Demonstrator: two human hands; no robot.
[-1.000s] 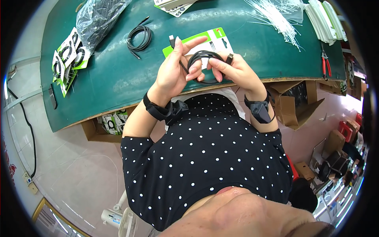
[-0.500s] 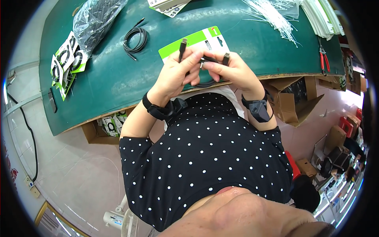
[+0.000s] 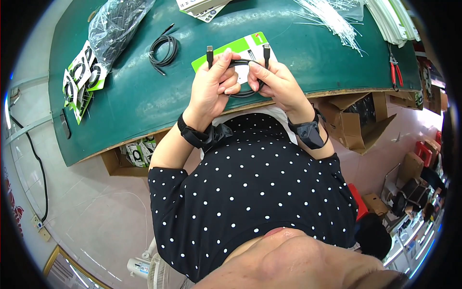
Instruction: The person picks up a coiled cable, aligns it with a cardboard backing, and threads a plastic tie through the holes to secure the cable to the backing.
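A coiled black cable (image 3: 244, 94) is held between my two hands over the table's near edge. My left hand (image 3: 216, 82) is closed round one side of the coil, and a plug (image 3: 210, 56) sticks up from it. The fingers of my right hand (image 3: 273, 82) pinch the other side, with a second plug (image 3: 266, 52) standing upright above them. Behind my hands lies a green and white packaging card (image 3: 224, 50), partly covered by them. Another coiled black cable (image 3: 164, 52) rests on the table to the left.
On the green table (image 3: 134, 101), carded cables (image 3: 79, 77) and a plastic bag of cables (image 3: 113, 29) sit at left. White cable ties (image 3: 332, 21), stacked cards (image 3: 392, 21) and red-handled pliers (image 3: 395, 72) are at right. A cardboard box (image 3: 351, 126) stands below the right edge.
My hands have drawn slightly apart and the coil between them shows more openly. Both plugs now point upward; the left plug has shifted left and the right one has risen.
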